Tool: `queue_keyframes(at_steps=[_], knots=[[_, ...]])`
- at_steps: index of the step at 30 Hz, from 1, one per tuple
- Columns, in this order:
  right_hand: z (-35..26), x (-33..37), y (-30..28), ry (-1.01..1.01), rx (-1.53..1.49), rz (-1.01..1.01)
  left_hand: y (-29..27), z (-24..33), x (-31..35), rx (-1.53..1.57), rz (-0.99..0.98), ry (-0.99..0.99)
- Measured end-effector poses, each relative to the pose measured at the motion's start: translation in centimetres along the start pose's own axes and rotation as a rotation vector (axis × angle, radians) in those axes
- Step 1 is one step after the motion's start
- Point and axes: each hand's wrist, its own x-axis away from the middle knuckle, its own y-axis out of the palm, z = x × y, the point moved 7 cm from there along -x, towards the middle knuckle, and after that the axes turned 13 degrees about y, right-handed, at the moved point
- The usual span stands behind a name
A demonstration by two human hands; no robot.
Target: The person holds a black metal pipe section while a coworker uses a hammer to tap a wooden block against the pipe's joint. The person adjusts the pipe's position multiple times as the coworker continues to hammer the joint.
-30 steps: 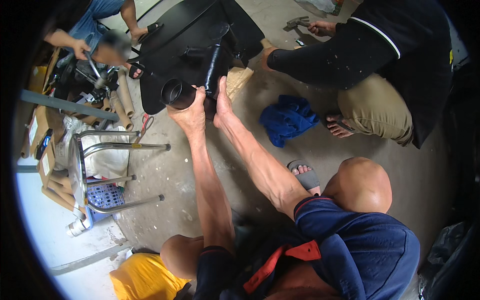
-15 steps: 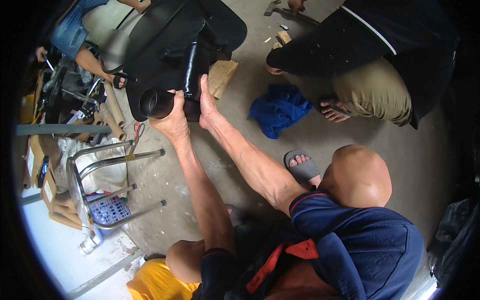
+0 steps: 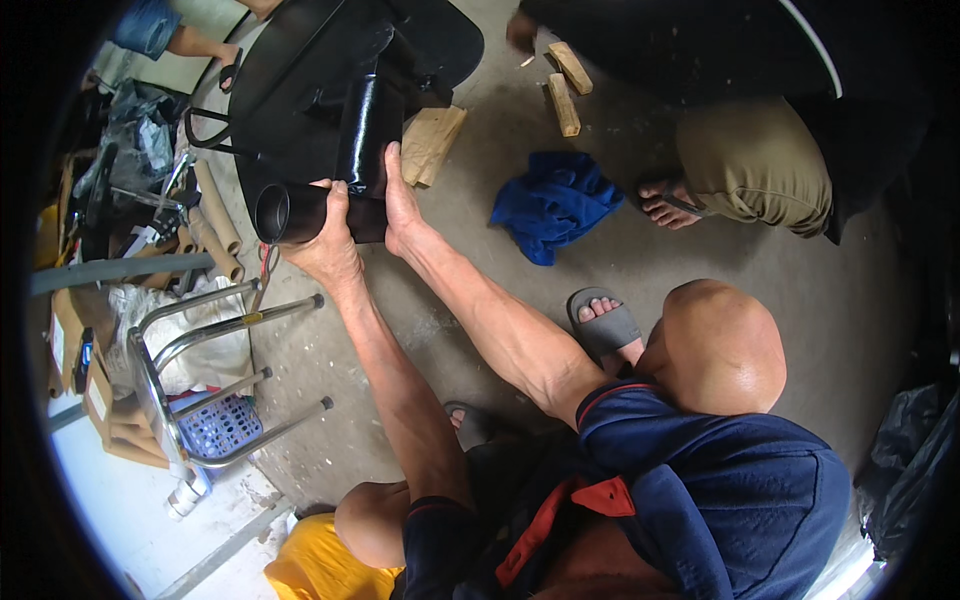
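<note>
A black metal pipe with a glossy upright section meets a wide crosswise tube whose round open end points left. Behind it lies a large black metal body with a curved rim, and the pipe seems joined to it. My left hand is wrapped round the crosswise tube, its thumb on top. Against the right side of the joint presses my right hand, thumb up along the pipe, its other fingers hidden behind the metal.
A co-worker's hand is near two wood pieces; their sandalled foot is farther right. A blue cloth and brown cardboard lie on the floor. At left are an overturned metal stool, cardboard tubes and clutter.
The view has shifted slightly. Both hands keep their hold on the pipe. The co-worker's hammer has gone out of sight, and the wood pieces now show more fully.
</note>
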Motion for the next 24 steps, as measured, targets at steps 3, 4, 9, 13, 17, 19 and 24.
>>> queue_keyframes(at_steps=[3, 4, 9, 13, 17, 19, 24], knots=[[0.2, 0.1, 0.1, 0.004, -0.012, -0.004, -0.2, 0.1, 0.0, -0.014, -0.01, -0.001], [0.3, 0.0, 0.1, 0.009, -0.018, -0.002, -0.2, 0.1, 0.0, -0.014, -0.011, 0.002], [0.5, -0.9, 0.5, 0.016, -0.047, -0.109, -0.1, 0.2, -0.1, 0.002, -0.014, -0.005], [0.7, -1.3, 0.4, 0.001, -0.034, -0.151, -0.2, 0.3, -0.2, -0.024, -0.024, -0.005], [0.9, -1.6, -0.3, 0.013, -0.017, -0.063, -0.3, 0.2, 0.0, -0.026, -0.007, -0.019], [1.0, -1.7, 0.0, 0.018, -0.025, -0.085, -0.3, 0.2, 0.0, -0.031, -0.012, -0.028], [0.8, -1.5, 0.1, -0.002, -0.035, -0.086, -0.3, 0.4, 0.1, -0.029, -0.014, -0.02]])
